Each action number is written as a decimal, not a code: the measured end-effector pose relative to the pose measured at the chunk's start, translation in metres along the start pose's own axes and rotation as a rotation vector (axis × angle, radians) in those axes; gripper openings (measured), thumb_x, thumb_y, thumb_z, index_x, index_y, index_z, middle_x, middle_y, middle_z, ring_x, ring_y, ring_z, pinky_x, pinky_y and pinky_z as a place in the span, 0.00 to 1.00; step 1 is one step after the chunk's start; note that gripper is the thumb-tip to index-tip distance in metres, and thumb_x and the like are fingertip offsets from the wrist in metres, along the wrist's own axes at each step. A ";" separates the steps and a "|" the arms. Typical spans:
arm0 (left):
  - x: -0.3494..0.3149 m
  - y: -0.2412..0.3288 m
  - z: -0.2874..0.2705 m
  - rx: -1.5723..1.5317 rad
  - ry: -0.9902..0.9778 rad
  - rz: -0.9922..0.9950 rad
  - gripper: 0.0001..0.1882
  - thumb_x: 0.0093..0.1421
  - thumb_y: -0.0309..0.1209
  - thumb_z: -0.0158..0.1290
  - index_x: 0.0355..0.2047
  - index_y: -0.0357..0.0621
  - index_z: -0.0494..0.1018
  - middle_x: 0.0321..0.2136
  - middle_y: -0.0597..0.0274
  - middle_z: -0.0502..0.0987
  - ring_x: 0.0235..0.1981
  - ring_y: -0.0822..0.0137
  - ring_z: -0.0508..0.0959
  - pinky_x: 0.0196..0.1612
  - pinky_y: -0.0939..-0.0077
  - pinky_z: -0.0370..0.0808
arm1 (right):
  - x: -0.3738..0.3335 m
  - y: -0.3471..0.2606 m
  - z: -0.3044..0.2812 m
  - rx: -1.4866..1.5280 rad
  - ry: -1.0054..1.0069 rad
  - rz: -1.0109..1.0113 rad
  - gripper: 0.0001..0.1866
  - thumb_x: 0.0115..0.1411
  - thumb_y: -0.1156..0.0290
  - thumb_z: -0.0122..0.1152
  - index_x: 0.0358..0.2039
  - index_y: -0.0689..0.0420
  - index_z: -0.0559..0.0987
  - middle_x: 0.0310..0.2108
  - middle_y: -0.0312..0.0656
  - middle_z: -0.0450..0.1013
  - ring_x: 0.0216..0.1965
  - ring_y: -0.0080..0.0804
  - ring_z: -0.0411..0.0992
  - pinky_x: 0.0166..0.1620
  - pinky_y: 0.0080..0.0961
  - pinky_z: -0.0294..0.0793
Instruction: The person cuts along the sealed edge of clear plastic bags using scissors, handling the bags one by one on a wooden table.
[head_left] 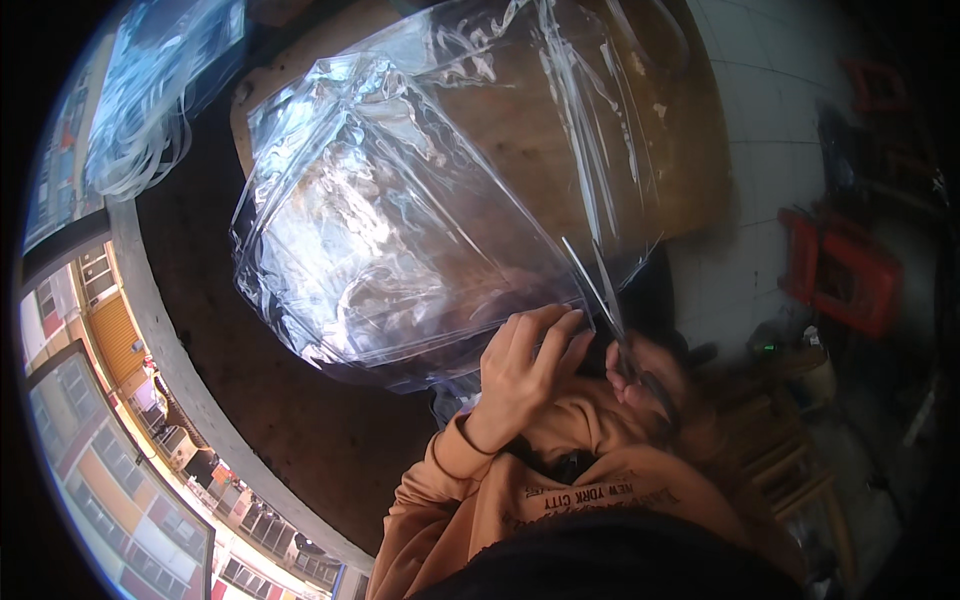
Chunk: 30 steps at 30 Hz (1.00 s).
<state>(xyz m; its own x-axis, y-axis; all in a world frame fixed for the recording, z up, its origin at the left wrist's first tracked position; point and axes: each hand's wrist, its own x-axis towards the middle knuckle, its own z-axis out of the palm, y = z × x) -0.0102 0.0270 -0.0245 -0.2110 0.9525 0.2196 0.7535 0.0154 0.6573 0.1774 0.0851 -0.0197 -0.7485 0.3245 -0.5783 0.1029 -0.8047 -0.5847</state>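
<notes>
A large clear plastic sheet, creased and shiny, is spread over a brown wooden tabletop. At the sheet's near edge my left hand has its fingers bent and closed on the plastic. My right hand, partly in shadow, grips a pair of scissors by the handles. The scissor blades point up and away from me, spread apart, close to the right end of the sheet's near edge. Whether plastic lies between the blades I cannot tell.
Clear plastic pieces with looped strips hang at the upper left beside a window. A curved grey ledge runs down the left. On the right, red plastic stools stand on pale floor tiles, with wooden furniture nearer me.
</notes>
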 end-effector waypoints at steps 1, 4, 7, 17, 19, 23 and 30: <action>0.000 0.000 0.000 -0.007 0.017 0.012 0.17 0.41 0.22 0.64 0.34 0.41 0.75 0.32 0.61 0.75 0.29 0.65 0.77 0.28 0.75 0.74 | 0.000 -0.001 0.000 0.012 0.002 0.025 0.21 0.53 0.63 0.65 0.41 0.56 0.66 0.29 0.31 0.60 0.29 0.12 0.58 0.30 0.08 0.59; 0.002 -0.001 0.000 -0.026 0.062 0.057 0.15 0.42 0.21 0.64 0.33 0.40 0.76 0.30 0.61 0.76 0.27 0.66 0.77 0.27 0.76 0.74 | -0.001 -0.006 0.001 0.045 0.007 0.083 0.20 0.52 0.65 0.65 0.40 0.56 0.66 0.28 0.30 0.60 0.30 0.13 0.58 0.33 0.09 0.59; 0.004 -0.002 -0.002 -0.043 0.107 0.133 0.14 0.43 0.20 0.63 0.32 0.39 0.76 0.30 0.60 0.77 0.26 0.66 0.77 0.26 0.77 0.73 | -0.006 -0.010 0.010 0.038 0.020 0.091 0.20 0.52 0.66 0.65 0.40 0.57 0.66 0.28 0.30 0.60 0.30 0.13 0.58 0.34 0.09 0.59; 0.008 -0.005 0.000 -0.055 0.048 0.215 0.18 0.40 0.19 0.58 0.36 0.35 0.77 0.33 0.56 0.76 0.29 0.64 0.78 0.28 0.77 0.74 | -0.008 -0.018 0.017 -0.021 0.042 0.090 0.20 0.52 0.67 0.66 0.40 0.58 0.66 0.27 0.30 0.60 0.30 0.13 0.58 0.35 0.10 0.59; 0.007 -0.005 0.000 -0.050 0.043 0.226 0.19 0.39 0.19 0.57 0.37 0.34 0.77 0.34 0.55 0.76 0.29 0.64 0.78 0.29 0.77 0.74 | -0.007 -0.017 0.018 -0.048 0.054 0.078 0.21 0.52 0.66 0.66 0.40 0.58 0.66 0.27 0.30 0.60 0.30 0.13 0.58 0.35 0.10 0.59; 0.007 -0.003 0.001 -0.040 0.058 0.254 0.21 0.38 0.20 0.56 0.38 0.33 0.77 0.35 0.55 0.76 0.30 0.64 0.78 0.29 0.77 0.74 | -0.004 -0.015 0.023 -0.087 0.099 0.045 0.22 0.51 0.65 0.68 0.40 0.58 0.66 0.27 0.30 0.60 0.29 0.14 0.57 0.34 0.11 0.59; 0.007 -0.003 0.001 -0.005 0.066 0.271 0.20 0.40 0.20 0.57 0.38 0.33 0.77 0.36 0.57 0.75 0.30 0.66 0.77 0.27 0.78 0.72 | -0.003 -0.014 0.022 -0.158 0.139 0.014 0.25 0.49 0.59 0.70 0.39 0.58 0.67 0.27 0.30 0.60 0.30 0.15 0.57 0.34 0.12 0.59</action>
<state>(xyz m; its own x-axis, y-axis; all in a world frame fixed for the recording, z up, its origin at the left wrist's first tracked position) -0.0135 0.0343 -0.0257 -0.0422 0.8996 0.4347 0.7849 -0.2394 0.5715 0.1640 0.0848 0.0029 -0.6497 0.3877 -0.6538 0.2228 -0.7252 -0.6515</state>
